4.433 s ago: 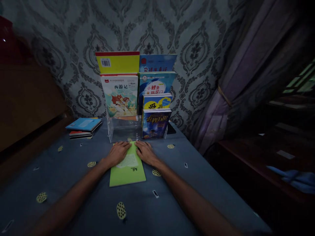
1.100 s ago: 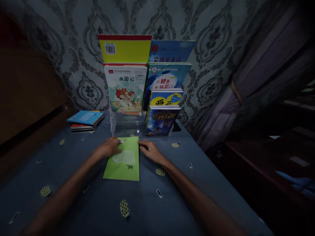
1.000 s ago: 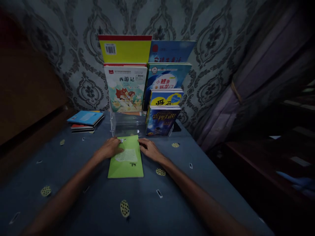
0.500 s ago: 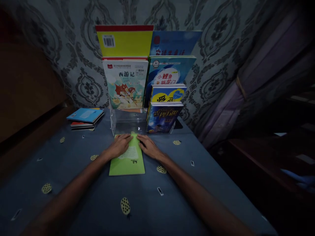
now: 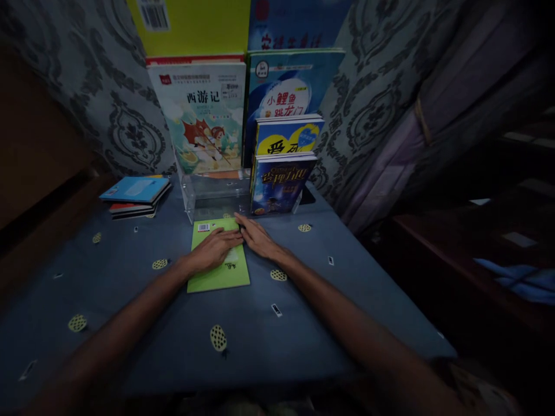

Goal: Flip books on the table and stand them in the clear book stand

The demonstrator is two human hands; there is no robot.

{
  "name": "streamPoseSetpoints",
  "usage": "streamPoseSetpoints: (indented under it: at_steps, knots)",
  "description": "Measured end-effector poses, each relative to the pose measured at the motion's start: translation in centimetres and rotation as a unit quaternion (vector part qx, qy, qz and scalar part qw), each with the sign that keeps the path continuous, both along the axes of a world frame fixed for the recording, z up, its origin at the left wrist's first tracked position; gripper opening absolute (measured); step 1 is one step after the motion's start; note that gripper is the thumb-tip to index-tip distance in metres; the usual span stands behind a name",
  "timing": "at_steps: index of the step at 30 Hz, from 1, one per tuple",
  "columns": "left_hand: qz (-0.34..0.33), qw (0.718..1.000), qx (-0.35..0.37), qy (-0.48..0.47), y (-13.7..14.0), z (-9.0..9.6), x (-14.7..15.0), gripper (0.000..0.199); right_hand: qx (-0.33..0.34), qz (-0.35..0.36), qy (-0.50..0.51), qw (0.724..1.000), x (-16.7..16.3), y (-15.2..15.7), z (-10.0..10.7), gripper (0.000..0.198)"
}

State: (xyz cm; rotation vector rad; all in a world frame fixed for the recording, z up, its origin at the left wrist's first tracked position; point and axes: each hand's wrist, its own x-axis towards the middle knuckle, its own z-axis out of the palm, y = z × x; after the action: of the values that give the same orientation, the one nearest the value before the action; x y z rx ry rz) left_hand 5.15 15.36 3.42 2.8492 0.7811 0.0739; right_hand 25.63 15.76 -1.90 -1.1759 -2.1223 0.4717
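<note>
A green book (image 5: pixel 217 279) lies flat on the table, back cover up, with a barcode near its top left corner. My left hand (image 5: pixel 213 249) rests across the cover, fingers stretched toward the right edge. At the upper right edge of the same book is my right hand (image 5: pixel 256 237), its fingers extended and touching the book's corner and the left fingertips. Just behind the book stands a clear acrylic stand (image 5: pixel 217 207). It carries a white-covered picture book (image 5: pixel 203 121) on its left, and a dark blue book (image 5: pixel 281 188) low on its right.
Higher on the stand are a yellow-green book (image 5: pixel 195 29), a teal book (image 5: pixel 299 86) and a blue-and-yellow book (image 5: pixel 288 136). A small book stack (image 5: pixel 136 190) lies at the left. The table (image 5: pixel 143 358) has a patterned blue cloth; a tied curtain (image 5: pixel 392 167) hangs at right.
My left hand has slid down and right over the green book, uncovering its barcode. My right hand has come closer to the left fingertips. The view has tilted downward.
</note>
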Motion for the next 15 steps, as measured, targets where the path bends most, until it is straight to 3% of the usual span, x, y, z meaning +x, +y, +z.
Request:
streamPoseSetpoints:
  at_steps: [10, 15]
  knots:
    - [-0.060, 0.998, -0.016, -0.022, -2.7, 0.2, -0.6, 0.053, 0.004, -0.017, -0.021, 1.000, -0.2, -0.3, 0.4, 0.049]
    - [-0.082, 0.995, -0.037, -0.034, -4.9, 0.9, -0.8, 0.044, 0.002, -0.015, -0.031, 0.999, -0.3, -0.2, 0.4, 0.047]
